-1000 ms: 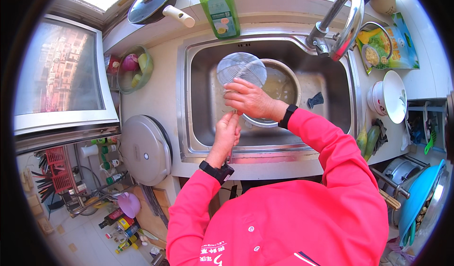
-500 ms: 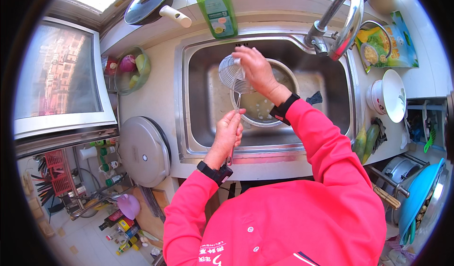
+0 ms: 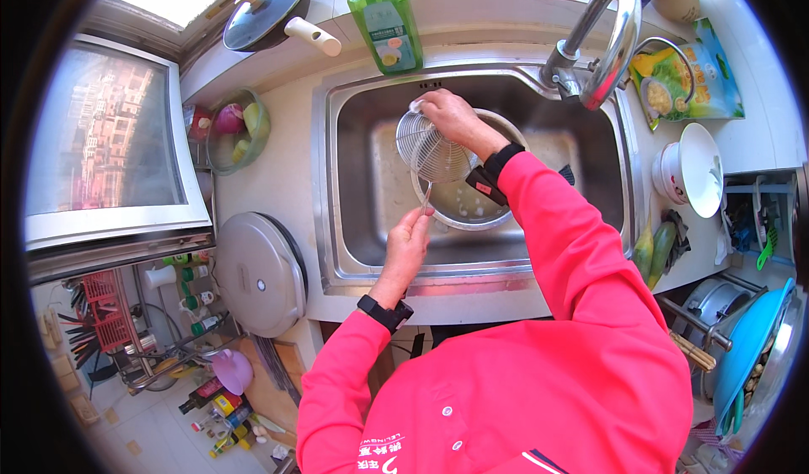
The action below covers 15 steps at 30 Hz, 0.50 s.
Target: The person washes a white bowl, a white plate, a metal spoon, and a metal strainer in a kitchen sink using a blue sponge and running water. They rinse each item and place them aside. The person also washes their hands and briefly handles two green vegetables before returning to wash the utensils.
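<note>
My left hand (image 3: 408, 245) is closed around the thin metal handle of a wire skimmer (image 3: 442, 159). The skimmer's round mesh head is held over the sink (image 3: 358, 221), above a round metal basin (image 3: 462, 223) with cloudy water and small white bits. My right hand (image 3: 455, 118) is bent over the skimmer's far rim, its fingers pinching a small white wad (image 3: 415, 106) against the wire. Whether the wad is cloth or sponge is too small to tell. Part of the basin is behind my right forearm and the mesh.
A chrome faucet (image 3: 619, 44) arches over the sink's far right corner. Behind the sink stands a green bottle (image 3: 388, 32); a lidded pan (image 3: 270, 10) is farther left. White bowls (image 3: 701, 171) sit right of the sink, a grey round lidded appliance (image 3: 257, 272) left. A dark scrubber (image 3: 567, 174) lies in the sink.
My right hand has come down from above the mesh onto its far rim, fingers now curled. The skimmer has shifted slightly right, with more of its mesh face showing.
</note>
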### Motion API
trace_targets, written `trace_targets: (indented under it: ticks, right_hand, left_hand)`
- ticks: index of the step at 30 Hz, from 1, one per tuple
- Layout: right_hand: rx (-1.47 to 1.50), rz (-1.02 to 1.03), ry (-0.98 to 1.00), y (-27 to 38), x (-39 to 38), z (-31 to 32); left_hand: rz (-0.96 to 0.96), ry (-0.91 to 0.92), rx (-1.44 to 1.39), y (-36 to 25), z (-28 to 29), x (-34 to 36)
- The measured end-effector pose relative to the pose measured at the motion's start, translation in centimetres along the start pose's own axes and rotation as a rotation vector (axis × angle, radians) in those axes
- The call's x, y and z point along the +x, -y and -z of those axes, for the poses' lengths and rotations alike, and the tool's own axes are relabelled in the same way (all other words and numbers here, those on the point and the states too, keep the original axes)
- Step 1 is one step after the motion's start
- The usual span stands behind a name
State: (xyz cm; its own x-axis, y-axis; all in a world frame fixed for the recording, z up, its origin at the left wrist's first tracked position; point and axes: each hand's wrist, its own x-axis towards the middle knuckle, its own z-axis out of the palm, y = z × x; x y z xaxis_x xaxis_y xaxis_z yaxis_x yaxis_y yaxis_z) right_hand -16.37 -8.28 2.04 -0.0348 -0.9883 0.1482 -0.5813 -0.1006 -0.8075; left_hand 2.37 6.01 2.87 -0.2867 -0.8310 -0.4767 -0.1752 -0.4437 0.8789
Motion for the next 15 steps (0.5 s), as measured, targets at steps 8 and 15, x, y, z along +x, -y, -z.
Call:
trace_targets:
  ticks: [8, 15]
  right_hand:
    - [-0.2, 0.228, 0.19, -0.1, -1.6, -0.9]
    - [0.513, -0.039, -0.12, -5.2, -1.5, -0.1]
  left_hand:
    - [0.043, 0.041, 0.107, 0.8, 0.4, -0.2]
    - [0.106, 0.072, -0.127, -1.0, 0.9, -0.8]
